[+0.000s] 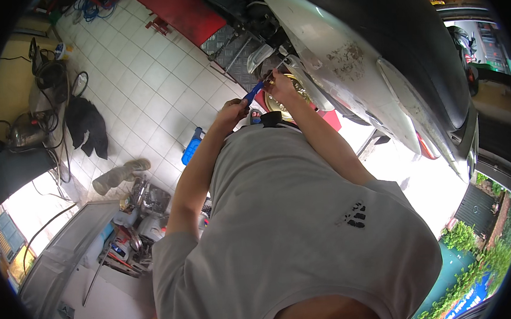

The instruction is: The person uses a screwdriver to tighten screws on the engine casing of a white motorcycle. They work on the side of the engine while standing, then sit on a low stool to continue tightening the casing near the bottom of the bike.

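My left hand [234,111] is closed around a blue-handled tool [254,93], which looks like a screwdriver. The tool points up and to the right, toward the scooter's side. Just right of it, the fingers of my right hand [280,88] are curled together near the tool's front end; what they pinch is too small to make out. Both hands are beside a white motor scooter [343,60] with a black seat [402,27]. Behind my right hand shows a round gold-coloured part [305,86], partly hidden by the hand and forearm.
A red lift platform [185,12] with a metal tread plate [225,42] lies under the scooter. A blue plastic case [193,147] is on the tiled floor [145,78]. Engine parts [149,195], a dark cloth [87,126] and hoses [64,136] are at the left.
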A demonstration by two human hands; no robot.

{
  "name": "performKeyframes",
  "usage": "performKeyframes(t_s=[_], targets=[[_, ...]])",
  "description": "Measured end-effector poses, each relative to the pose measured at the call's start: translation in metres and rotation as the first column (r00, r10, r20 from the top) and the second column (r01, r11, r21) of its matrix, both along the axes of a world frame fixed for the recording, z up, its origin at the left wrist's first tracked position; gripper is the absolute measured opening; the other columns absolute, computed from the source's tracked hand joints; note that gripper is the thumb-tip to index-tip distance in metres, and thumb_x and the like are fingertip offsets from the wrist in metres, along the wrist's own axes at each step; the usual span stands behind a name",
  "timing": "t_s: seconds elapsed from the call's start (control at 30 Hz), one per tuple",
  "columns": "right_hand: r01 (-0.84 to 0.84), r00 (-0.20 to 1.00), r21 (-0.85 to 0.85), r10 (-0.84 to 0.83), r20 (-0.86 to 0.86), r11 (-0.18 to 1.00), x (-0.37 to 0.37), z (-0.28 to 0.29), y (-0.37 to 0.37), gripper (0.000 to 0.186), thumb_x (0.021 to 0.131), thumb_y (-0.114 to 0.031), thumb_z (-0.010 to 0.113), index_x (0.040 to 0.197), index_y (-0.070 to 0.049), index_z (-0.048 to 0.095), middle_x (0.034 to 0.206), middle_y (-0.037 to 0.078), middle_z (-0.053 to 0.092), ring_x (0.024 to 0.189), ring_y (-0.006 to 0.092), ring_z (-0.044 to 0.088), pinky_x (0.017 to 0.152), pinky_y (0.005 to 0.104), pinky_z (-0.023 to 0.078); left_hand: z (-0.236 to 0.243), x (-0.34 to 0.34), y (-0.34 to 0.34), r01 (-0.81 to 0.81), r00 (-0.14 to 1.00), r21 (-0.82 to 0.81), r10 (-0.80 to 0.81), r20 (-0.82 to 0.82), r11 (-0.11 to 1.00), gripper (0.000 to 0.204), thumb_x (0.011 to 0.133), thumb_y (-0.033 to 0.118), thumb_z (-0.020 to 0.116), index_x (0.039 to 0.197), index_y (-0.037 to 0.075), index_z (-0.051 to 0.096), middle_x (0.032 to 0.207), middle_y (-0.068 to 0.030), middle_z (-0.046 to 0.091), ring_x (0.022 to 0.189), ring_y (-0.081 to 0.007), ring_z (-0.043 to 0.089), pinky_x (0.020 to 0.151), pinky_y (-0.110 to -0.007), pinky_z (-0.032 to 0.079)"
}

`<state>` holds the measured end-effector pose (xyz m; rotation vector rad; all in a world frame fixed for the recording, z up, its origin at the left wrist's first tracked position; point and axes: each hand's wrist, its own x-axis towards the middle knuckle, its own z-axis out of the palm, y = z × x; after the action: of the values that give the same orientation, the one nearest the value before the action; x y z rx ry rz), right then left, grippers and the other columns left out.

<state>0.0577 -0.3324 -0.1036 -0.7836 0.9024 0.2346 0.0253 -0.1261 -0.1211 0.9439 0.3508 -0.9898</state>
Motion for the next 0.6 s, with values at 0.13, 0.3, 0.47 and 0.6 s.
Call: performKeyframes(t_s=[0.13, 0.3, 0.47, 0.6], targets=[[0.017, 1.0, 0.083, -0.017, 0.001, 0.996, -0.001, 0.012, 0.011, 0.022, 0.096, -0.024, 0.046, 0.098, -0.003, 0.05, 0.09, 0.013, 0.057, 0.079, 0.0304, 0.061, 0.074, 0.0477, 0.052, 0.008, -0.007, -0.008, -0.202, 0.82, 0.451, -0.102, 0.563, 0.87, 0.017, 0.077, 0.006, 0.066, 0.085, -0.002, 0.053, 0.068, -0.0104, 0.057, 0.057, -0.0183, 0.058, 0.054, -0.032, 0.046], [-0.127, 0.991, 0.064, 0.123, 0.057, 0.99, -0.008, 0.012, 0.029, 0.018, 0.086, -0.008, 0.061, 0.098, 0.003, 0.053, 0.089, 0.014, 0.058, 0.08, 0.0265, 0.061, 0.074, 0.0383, 0.055, 0.055, -0.001, -0.008, -0.441, 0.396, 0.484, -0.32, 0.86, 0.756, 0.025, 0.066, 0.0, 0.068, 0.079, -0.001, 0.047, 0.068, -0.0171, 0.054, 0.06, -0.0305, 0.057, 0.055, -0.038, 0.044], [-0.062, 0.998, 0.155, 0.057, 0.036, 0.986, -0.009, 0.008, 0.029, 0.015, 0.083, -0.001, 0.064, 0.094, 0.005, 0.056, 0.087, 0.014, 0.06, 0.079, 0.0245, 0.062, 0.074, 0.0335, 0.055, 0.059, -0.001, -0.002, -0.434, 0.421, 0.488, -0.308, 0.853, 0.758, 0.025, 0.075, 0.012, 0.07, 0.087, -0.001, 0.053, 0.073, -0.0128, 0.058, 0.062, -0.0225, 0.057, 0.056, -0.032, 0.044], [-0.076, 0.997, 0.092, 0.076, 0.002, 0.993, -0.012, 0.013, 0.029, 0.015, 0.083, -0.001, 0.063, 0.094, 0.006, 0.055, 0.088, 0.014, 0.06, 0.08, 0.0247, 0.061, 0.076, 0.034, 0.054, 0.043, -0.003, 0.004, -0.137, 0.986, 0.239, 0.109, 0.127, 0.961, 0.041, 0.091, 0.045, 0.052, 0.089, 0.004, 0.056, 0.075, -0.0044, 0.057, 0.071, -0.0148, 0.056, 0.061, -0.026, 0.043]])
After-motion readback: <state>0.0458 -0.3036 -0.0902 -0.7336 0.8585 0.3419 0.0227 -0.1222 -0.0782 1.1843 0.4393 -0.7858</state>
